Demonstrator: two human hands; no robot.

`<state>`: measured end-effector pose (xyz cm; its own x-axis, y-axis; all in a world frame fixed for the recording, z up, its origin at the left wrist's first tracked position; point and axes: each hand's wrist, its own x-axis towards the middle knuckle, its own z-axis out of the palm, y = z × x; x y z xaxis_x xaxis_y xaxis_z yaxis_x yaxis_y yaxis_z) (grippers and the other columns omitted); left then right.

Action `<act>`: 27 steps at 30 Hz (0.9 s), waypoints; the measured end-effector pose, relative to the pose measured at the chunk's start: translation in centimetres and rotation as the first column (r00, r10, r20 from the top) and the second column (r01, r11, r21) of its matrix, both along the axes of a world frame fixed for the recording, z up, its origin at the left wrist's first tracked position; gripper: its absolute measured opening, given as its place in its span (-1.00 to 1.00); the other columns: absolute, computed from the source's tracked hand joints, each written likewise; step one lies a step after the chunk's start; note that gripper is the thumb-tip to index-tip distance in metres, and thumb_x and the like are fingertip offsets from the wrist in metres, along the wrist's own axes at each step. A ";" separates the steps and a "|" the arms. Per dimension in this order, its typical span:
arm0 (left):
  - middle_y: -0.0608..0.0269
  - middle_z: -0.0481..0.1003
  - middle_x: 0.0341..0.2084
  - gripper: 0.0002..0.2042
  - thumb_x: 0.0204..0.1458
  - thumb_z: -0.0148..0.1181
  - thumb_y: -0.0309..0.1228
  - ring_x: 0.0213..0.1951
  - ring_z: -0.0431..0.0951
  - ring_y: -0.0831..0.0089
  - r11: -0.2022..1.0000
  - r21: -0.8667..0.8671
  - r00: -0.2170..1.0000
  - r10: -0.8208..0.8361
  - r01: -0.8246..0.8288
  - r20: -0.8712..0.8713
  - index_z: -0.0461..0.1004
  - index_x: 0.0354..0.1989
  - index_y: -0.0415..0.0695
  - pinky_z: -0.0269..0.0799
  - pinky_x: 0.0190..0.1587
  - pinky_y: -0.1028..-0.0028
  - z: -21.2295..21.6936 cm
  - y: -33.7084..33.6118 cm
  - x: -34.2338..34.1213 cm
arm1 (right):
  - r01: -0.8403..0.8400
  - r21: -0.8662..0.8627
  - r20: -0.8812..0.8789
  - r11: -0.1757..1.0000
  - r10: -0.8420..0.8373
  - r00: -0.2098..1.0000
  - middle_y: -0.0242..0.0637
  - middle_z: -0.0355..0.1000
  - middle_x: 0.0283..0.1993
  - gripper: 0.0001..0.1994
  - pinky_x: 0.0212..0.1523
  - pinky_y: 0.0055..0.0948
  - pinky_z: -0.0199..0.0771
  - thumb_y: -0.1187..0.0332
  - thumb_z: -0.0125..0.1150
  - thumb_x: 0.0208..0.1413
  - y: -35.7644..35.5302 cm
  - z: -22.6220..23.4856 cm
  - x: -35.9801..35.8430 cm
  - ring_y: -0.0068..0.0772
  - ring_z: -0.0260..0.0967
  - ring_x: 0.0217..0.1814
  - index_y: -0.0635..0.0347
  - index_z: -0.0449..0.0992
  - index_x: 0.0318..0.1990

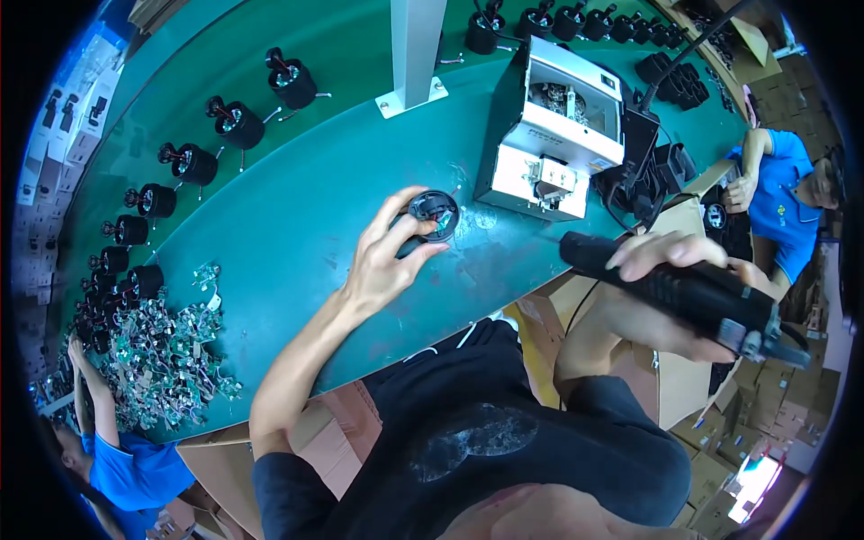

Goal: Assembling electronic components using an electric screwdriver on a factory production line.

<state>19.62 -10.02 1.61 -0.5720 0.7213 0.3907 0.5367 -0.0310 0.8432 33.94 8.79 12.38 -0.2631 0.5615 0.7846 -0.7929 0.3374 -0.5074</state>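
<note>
My left hand [387,247] is closed around a round black housing [435,202] on the green table, its open top facing up. Inside the housing a small green circuit board [441,219] shows, and a finger reaches in over it. Off to the right, above the table's near edge, my right hand [666,270] grips a black electric screwdriver [670,292]. The tool lies roughly level, its tip end pointing left toward the housing but apart from it. Beyond the tool stands a white and black screw feeder [558,117] with small metal parts in its tray.
A row of black housings [238,124] with wires curves along the far side. Many loose circuit boards [171,360] are heaped at left. A grey metal post [414,54] rises from the table. Co-workers in blue sit at left [135,477] and right [781,193], near cardboard boxes [688,360].
</note>
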 end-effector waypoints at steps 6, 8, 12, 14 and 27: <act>0.03 0.31 0.11 -0.80 -0.11 0.39 -0.54 -0.04 0.51 0.14 0.997 0.057 0.999 -0.044 0.043 0.014 0.48 -0.35 -0.30 0.45 -0.04 0.31 -2.6 -0.1 0.2 | 0.062 0.066 0.009 0.996 -0.063 0.998 -0.09 0.45 -0.35 -0.11 -0.77 -0.49 0.39 -0.52 -0.39 0.08 1.9 0.4 -3.3 -0.43 0.33 -0.72 0.07 0.13 0.27; 0.03 0.29 0.12 -0.78 -0.10 0.39 -0.53 -0.04 0.51 0.15 0.997 0.063 0.998 -0.048 0.046 0.036 0.47 -0.32 -0.29 0.45 -0.05 0.29 -3.0 -0.1 0.2 | 0.119 0.106 0.174 0.987 -0.136 0.975 -0.11 0.47 -0.36 -0.13 -0.78 -0.51 0.38 -0.53 -0.40 0.07 1.5 0.7 -4.5 -0.45 0.35 -0.72 0.08 0.18 0.19; 0.01 0.34 0.07 -0.73 -0.13 0.41 -0.55 -0.05 0.50 0.21 0.996 0.043 0.996 -0.078 0.076 0.049 0.45 -0.29 -0.33 0.47 -0.07 0.37 -3.1 0.3 0.1 | 0.015 0.011 0.229 1.000 -0.017 0.973 -0.07 0.47 -0.32 -0.17 -0.79 -0.53 0.38 -0.51 -0.34 0.08 1.1 1.7 -3.3 -0.43 0.37 -0.72 0.02 0.16 0.20; 0.00 0.35 0.06 -0.71 -0.15 0.42 -0.56 -0.06 0.50 0.22 0.997 0.030 0.996 -0.067 0.065 0.061 0.44 -0.28 -0.35 0.48 -0.08 0.39 -3.1 0.0 0.1 | -0.109 -0.027 0.146 0.994 0.112 0.983 -0.04 0.45 -0.29 -0.21 -0.79 -0.49 0.42 -0.48 -0.31 0.10 -0.7 1.5 -2.2 -0.37 0.38 -0.72 -0.05 0.10 0.24; 0.04 0.36 0.05 -0.70 -0.17 0.44 -0.52 -0.06 0.47 0.20 0.996 0.065 0.997 -0.056 0.053 0.050 0.43 -0.31 -0.29 0.42 -0.08 0.30 -2.9 -0.1 -0.3 | -0.185 -0.021 0.023 0.983 0.185 0.982 -0.04 0.41 -0.29 -0.17 -0.82 -0.45 0.42 -0.50 -0.33 0.08 -5.9 -0.7 -6.0 -0.34 0.39 -0.68 -0.08 0.04 0.30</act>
<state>19.34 -10.14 -1.33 -0.5532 0.7266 0.4074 0.4883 -0.1134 0.8653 27.98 2.88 11.67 -0.3828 0.5155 0.7666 -0.8281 0.1764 -0.5321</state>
